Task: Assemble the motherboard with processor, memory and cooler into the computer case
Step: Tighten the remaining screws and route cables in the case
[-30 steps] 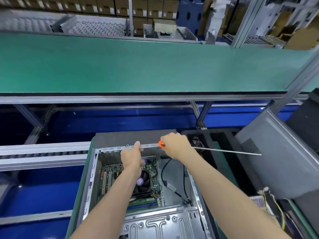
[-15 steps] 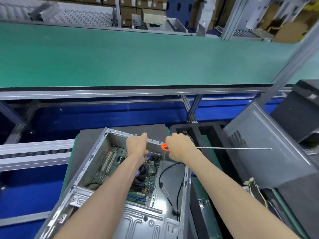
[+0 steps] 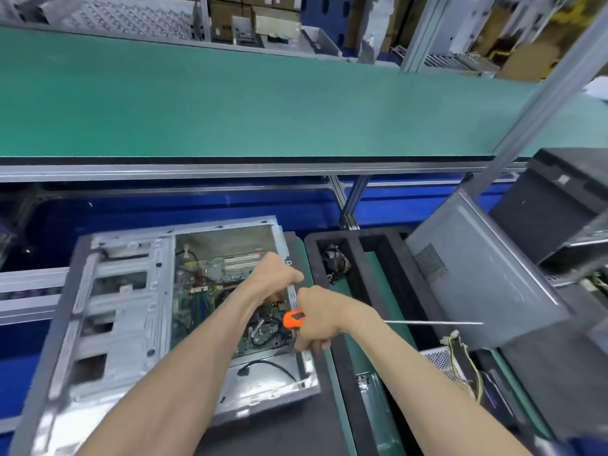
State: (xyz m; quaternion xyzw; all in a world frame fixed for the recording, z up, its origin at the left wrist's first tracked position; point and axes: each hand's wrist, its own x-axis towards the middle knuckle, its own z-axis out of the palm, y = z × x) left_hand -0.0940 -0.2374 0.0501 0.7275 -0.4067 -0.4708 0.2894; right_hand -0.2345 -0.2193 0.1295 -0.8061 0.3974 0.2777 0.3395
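1. Step in hand judged to be turning the computer case [image 3: 125,311] on the bench to reach the board for fastening. Best done slowly, weight kept flat on the mat, rim gripped rather than the board, long screwdriver shaft [image 3: 434,322] kept pointing away from the case and clear of the loose cables.
2. Nearest the case's right rim: right hand [image 3: 320,319] clenched round the orange screwdriver handle [image 3: 293,319], lower fingers [image 3: 312,345] also hooked on the rim. Shaft projected rightward, away from the case, over the black foam tray [image 3: 342,363].
3. Further along the same rim: left hand [image 3: 274,274] curled over the rim edge, gripping it, thumb side toward the interior.
4. Inside the case, left of both hands: motherboard [image 3: 217,274] already seated on the floor of the case, with cables across it. Cooler and memory not clearly made out; partly hidden by the left forearm and blurred.
5. Beyond the case's right side: grey side panel [image 3: 487,281] leaning past the tray.
6. Furthest from the case: green conveyor belt [image 3: 263,103].
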